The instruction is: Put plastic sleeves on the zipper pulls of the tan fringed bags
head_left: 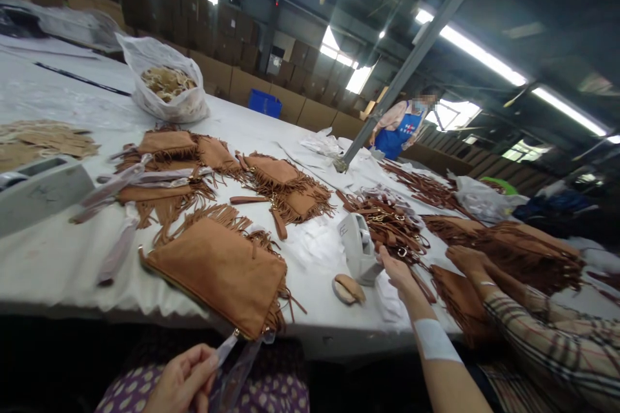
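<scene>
My left hand (pixel 186 377) is closed in a pinch on a plastic-wrapped wrist strap (pixel 227 347). The strap meets a small metal clasp at the front corner of a tan fringed pouch (pixel 217 264), which lies flat at the table's edge. Reaching forward, my right hand (pixel 400 274) has its fingers together at the side of a grey tape dispenser (pixel 356 248). What sits between those fingertips, if anything, is too small to make out. A white patch (pixel 438 340) wraps my right forearm. Close to the dispenser rests a small round tan-and-white item (pixel 347 288).
More fringed pouches (pixel 276 171) and plastic-wrapped straps (pixel 119 251) lie farther in on the white table. Brown straps (pixel 394 226) are heaped behind the dispenser. At right, a co-worker's hand (pixel 469 261) rests among pouches. A second dispenser (pixel 43 190) stands left, near a plastic bag (pixel 167 100).
</scene>
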A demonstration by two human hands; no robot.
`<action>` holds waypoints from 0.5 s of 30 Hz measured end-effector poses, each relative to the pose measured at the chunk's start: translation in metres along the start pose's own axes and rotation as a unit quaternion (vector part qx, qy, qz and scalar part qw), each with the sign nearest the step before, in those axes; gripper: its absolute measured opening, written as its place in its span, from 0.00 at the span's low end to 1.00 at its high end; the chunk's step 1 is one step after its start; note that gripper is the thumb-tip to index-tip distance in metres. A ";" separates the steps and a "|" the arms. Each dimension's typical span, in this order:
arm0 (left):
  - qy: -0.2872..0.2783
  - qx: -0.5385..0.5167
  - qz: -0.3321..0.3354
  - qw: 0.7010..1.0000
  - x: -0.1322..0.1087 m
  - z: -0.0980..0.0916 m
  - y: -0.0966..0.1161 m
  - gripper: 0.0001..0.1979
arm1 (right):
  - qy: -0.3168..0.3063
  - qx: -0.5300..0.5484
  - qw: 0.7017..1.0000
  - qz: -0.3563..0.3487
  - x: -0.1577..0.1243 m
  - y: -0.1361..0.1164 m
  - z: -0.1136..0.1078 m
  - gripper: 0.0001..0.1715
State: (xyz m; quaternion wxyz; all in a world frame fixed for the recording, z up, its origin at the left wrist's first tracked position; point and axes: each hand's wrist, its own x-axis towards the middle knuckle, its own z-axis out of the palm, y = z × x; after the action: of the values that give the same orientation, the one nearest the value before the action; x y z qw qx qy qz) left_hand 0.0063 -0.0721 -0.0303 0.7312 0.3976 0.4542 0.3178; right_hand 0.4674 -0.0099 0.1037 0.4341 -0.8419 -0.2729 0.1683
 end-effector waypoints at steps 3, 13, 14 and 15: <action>0.016 0.004 0.003 1.000 0.001 0.000 -0.002 0.28 | -0.022 0.003 0.999 0.035 0.007 0.005 0.002 0.22; 0.000 0.002 0.000 1.000 0.006 -0.005 -0.013 0.27 | 0.035 0.116 0.992 0.041 0.021 0.011 -0.011 0.19; -0.006 0.004 -0.001 1.000 0.007 -0.006 -0.014 0.27 | 0.040 0.122 0.991 0.033 0.019 0.012 -0.014 0.19; -0.010 0.007 -0.002 1.000 0.007 -0.007 -0.013 0.27 | 0.043 0.124 0.991 0.028 0.016 0.013 -0.017 0.20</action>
State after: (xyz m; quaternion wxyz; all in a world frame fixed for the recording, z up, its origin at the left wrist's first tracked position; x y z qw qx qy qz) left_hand 0.0036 -0.0712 -0.0466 0.7335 0.4050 0.4500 0.3089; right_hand 0.4929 -0.0174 0.1013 0.5417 -0.7951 -0.2076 0.1769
